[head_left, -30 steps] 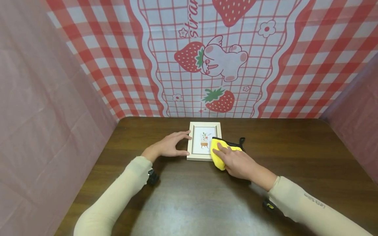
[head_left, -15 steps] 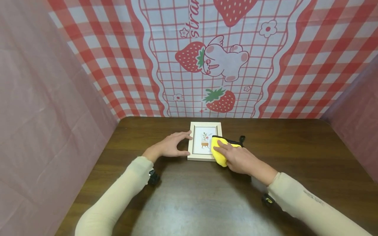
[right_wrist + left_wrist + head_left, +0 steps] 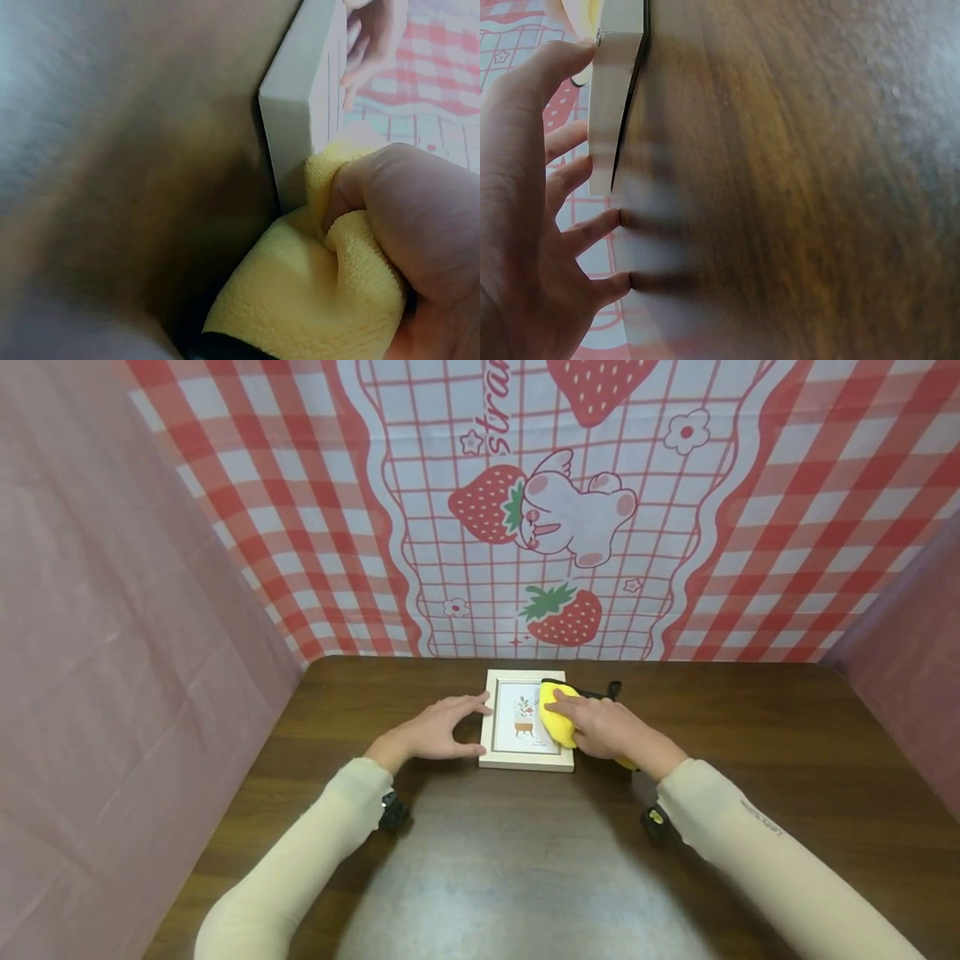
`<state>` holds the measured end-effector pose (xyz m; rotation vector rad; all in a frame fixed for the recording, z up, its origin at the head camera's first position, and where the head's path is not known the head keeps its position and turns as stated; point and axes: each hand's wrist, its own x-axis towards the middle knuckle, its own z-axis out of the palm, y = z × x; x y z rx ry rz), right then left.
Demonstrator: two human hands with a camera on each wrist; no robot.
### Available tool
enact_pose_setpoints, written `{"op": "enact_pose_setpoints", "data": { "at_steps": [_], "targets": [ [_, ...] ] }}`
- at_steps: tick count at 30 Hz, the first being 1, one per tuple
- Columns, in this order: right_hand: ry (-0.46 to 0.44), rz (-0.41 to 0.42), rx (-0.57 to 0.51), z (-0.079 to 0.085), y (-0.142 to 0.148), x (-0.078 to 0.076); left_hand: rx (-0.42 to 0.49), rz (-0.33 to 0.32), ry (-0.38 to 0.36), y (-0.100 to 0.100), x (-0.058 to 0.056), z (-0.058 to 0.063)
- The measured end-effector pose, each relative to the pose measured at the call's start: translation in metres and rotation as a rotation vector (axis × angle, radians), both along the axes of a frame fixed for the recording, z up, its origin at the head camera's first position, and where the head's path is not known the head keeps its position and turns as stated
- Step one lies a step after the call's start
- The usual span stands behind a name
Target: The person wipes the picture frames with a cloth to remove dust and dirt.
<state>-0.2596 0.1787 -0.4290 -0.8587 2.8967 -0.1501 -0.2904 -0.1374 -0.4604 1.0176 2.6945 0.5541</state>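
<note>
A cream picture frame (image 3: 527,761) lies face up on the brown table, showing a print of a potted plant. My left hand (image 3: 437,728) rests its thumb and fingertips against the frame's left edge, fingers spread. In the left wrist view, the thumb (image 3: 562,58) touches the frame's side (image 3: 609,112) and two lower fingertips meet the tabletop. My right hand (image 3: 609,727) holds a yellow cleaning cloth (image 3: 556,717) with dark edging and presses it on the frame's right part. In the right wrist view, the cloth (image 3: 300,292) bunches under the thumb, beside the frame's corner (image 3: 289,105).
The wooden table (image 3: 480,868) ends at the back against a red-and-white checked strawberry cloth (image 3: 570,527). A pink drape (image 3: 135,635) hangs at the left and another pink drape (image 3: 907,668) at the right.
My right hand has moved the cloth up along the frame's right side, uncovering the lower right corner. The left hand keeps its place against the left edge.
</note>
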Motion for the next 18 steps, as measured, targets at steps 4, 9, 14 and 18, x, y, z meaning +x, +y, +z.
{"op": "enact_pose_setpoints", "data": {
  "at_steps": [4, 9, 14, 18],
  "targets": [
    [-0.039, -0.039, 0.005, 0.001, -0.002, -0.016, -0.004, 0.005, -0.005, -0.001, 0.0, 0.0],
    [-0.085, -0.099, -0.018, 0.002, -0.002, -0.032, -0.009, 0.004, -0.006, -0.001, 0.0, 0.002],
    [-0.1, -0.138, -0.026, 0.001, -0.001, -0.039, -0.004, 0.0, -0.013, 0.0, 0.0, 0.003],
    [-0.099, -0.131, -0.034, 0.001, -0.001, -0.04, -0.011, 0.002, -0.006, -0.001, 0.0, 0.003]
  ]
}}
